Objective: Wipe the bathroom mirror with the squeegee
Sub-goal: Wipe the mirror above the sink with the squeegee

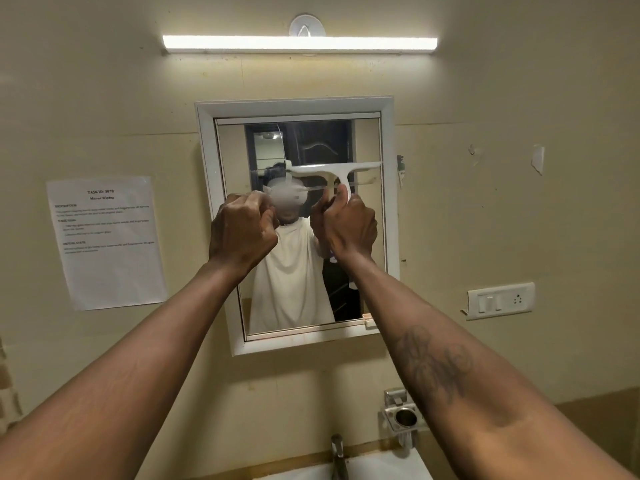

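A white-framed bathroom mirror hangs on the beige wall straight ahead. My right hand grips the handle of a white squeegee, whose blade lies level across the upper right half of the glass. My left hand is clenched in front of the mirror's left side, with a bit of something pale showing at the fingertips; what it is cannot be made out. The glass reflects a person in a white shirt and a dark doorway.
A lit tube light runs above the mirror. A printed paper sheet is stuck to the wall at left. A switch plate sits at right. Below are a metal holder, a tap and a white basin.
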`<action>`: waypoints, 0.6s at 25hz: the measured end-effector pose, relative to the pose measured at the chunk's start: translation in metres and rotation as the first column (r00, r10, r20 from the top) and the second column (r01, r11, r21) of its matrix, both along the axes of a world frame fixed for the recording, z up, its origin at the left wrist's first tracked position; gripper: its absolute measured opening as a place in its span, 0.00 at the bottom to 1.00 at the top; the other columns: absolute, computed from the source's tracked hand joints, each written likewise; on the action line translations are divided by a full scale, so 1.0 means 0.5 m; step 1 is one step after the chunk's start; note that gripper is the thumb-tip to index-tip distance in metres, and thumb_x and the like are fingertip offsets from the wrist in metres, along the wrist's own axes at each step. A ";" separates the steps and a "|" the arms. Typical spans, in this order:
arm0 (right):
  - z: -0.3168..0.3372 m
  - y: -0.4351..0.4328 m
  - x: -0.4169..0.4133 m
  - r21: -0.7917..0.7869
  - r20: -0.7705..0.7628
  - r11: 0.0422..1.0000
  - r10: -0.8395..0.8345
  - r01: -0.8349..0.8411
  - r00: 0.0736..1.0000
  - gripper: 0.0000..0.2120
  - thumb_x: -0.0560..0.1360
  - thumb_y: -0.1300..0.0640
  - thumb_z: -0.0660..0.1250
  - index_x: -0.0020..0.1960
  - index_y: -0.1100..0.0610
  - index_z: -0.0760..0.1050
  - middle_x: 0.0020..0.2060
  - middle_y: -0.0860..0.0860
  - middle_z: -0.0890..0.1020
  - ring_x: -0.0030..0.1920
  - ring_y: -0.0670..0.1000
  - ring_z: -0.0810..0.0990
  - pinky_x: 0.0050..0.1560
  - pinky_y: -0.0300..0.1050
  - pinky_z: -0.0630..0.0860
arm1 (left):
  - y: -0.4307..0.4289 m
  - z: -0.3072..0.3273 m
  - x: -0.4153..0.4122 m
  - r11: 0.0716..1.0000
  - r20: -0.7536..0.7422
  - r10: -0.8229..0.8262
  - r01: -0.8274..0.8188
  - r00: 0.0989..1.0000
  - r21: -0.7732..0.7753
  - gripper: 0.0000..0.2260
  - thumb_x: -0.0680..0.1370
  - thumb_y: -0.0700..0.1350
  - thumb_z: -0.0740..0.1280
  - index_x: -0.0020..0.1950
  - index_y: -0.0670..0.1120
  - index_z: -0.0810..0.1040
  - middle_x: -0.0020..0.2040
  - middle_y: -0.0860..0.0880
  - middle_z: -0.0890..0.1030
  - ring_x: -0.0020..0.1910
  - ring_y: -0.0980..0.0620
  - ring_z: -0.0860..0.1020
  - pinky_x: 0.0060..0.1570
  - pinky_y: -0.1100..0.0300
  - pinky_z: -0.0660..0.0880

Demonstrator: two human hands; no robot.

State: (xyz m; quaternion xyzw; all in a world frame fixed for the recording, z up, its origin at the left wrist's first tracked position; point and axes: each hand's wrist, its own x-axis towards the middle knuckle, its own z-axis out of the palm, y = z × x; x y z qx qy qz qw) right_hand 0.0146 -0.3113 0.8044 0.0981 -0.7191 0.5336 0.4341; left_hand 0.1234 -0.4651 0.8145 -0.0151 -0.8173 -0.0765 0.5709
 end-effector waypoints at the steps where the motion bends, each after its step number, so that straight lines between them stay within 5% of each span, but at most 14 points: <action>1: 0.026 -0.003 0.003 -0.006 -0.028 1.000 0.002 -0.002 1.000 0.22 0.86 0.42 0.52 0.44 0.53 0.75 0.30 0.42 0.73 0.29 0.39 0.73 0.28 0.36 0.63 | 0.000 0.010 0.000 1.000 -0.006 0.003 -0.003 1.000 0.001 0.11 0.79 0.45 0.68 0.59 0.44 0.81 0.52 0.44 0.84 0.56 0.43 0.79 0.53 0.48 0.79; 15: 0.166 -0.104 -0.005 0.039 -0.081 0.999 -0.018 0.021 0.997 0.23 0.88 0.46 0.52 0.50 0.58 0.80 0.36 0.48 0.79 0.32 0.43 0.75 0.27 0.36 0.62 | -0.066 0.057 -0.001 1.000 -0.046 0.023 -0.023 0.999 0.000 0.11 0.79 0.46 0.67 0.59 0.45 0.82 0.53 0.45 0.85 0.57 0.44 0.79 0.55 0.49 0.79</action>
